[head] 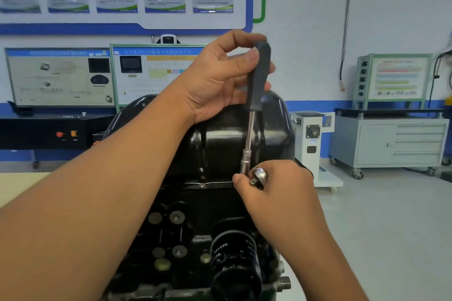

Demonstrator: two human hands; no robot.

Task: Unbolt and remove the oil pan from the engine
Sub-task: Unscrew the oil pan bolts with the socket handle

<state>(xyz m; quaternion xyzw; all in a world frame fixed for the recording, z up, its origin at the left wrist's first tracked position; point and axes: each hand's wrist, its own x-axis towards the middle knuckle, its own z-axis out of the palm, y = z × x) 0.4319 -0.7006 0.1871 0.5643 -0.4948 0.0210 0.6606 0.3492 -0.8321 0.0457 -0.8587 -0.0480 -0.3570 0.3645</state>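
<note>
The oil pan [220,134] sits on top of the engine [195,239], which stands upside down in front of the person, so the black, glossy pan is the highest part; its flange lies flat on the block all along the seam that I can see, with no gap, so I judge that the pan is not yet lifted and the task is in its unbolting stage; the left hand [220,80] has its fingers and thumb curled around the dark handle of a driver [256,80], which stands almost upright, a little tilted, with its silver shaft going down to a socket [245,161] at the pan's edge; the right hand [276,186] is low at that edge, its fingers closed around the head of a ratchet [259,177], with the thumb just beside the socket; whether the socket is sitting on a bolt I cannot tell, because the right hand hides the spot; one small bright fastener [202,185] shows on the seam to the left of the socket, so at least one bolt seems to be left; how many bolts are already out I cannot say, since the far side of the pan is hidden; lifting the pan off is still to come; below, the oil filter [234,264] sticks out from the engine toward me.
</note>
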